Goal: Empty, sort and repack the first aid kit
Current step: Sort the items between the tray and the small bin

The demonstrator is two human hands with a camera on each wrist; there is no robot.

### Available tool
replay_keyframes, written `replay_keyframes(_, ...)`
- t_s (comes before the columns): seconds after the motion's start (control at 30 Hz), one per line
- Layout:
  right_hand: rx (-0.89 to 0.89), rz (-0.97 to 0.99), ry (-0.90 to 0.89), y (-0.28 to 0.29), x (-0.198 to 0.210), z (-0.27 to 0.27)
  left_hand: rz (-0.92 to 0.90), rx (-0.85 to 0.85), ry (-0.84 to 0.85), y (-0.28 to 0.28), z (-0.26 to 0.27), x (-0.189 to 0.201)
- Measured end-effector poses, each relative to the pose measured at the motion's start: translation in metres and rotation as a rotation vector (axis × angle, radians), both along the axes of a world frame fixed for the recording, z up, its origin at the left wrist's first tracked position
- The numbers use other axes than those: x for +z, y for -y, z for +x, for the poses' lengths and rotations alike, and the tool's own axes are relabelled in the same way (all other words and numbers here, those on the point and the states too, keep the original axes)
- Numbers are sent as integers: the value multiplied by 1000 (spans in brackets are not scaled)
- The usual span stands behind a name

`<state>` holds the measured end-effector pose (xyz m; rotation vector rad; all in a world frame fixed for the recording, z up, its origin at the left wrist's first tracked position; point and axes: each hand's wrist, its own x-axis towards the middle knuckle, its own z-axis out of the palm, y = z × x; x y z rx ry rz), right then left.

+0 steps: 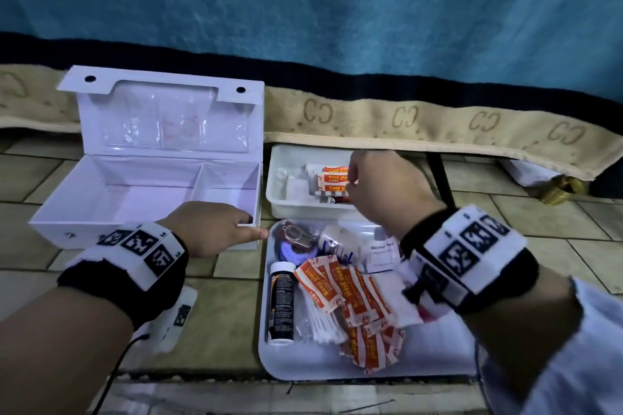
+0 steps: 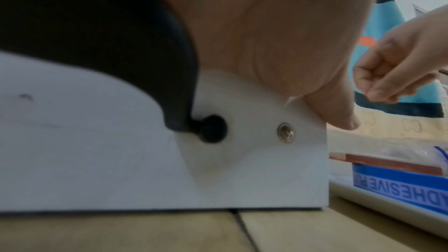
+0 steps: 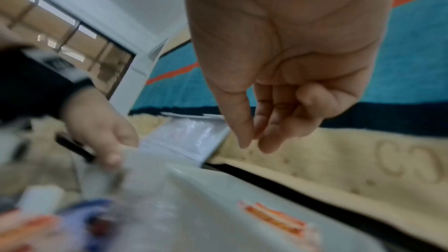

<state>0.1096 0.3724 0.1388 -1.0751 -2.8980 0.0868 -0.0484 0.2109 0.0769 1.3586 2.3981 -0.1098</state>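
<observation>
1. Three views, head camera first, with the large tray [image 1: 435, 357] as landmark. The first aid kit [image 1: 148, 192] stands with its lid up to the left of the tray, both compartments bare. The small bin [image 1: 286, 189] sits just beyond the tray's far edge and holds a stack of plaster strips [image 1: 333, 178]. The right hand [image 1: 384, 192] hangs over that bin, directly above the tray's far rim. More loose plasters [image 1: 350, 293] lie in the tray's middle, their long axes running roughly front to back, beside a dark bottle [image 1: 281, 303] near its left wall. They lie nearer the right hand, back towards the person.

2. Left wrist view: the left hand [image 2: 278, 32] rests on the kit's right front corner, left of the tray, thumb [image 2: 337, 110] pointing down and out past the edge, gripping nothing visible.

3. Right wrist view, blurred: the right hand [image 3: 286, 60] has its fingers [image 3: 269, 133] loosely hanging with the tips close, and nothing shows between them; it appears empty above the bin. In my judgement the next reach turns back and down into the tray.
</observation>
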Motion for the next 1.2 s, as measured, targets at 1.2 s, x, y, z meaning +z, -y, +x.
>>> replay_keyframes(1.2, 81, -421, 15, 16, 11, 44, 17, -20, -12, 0, -1, -2)
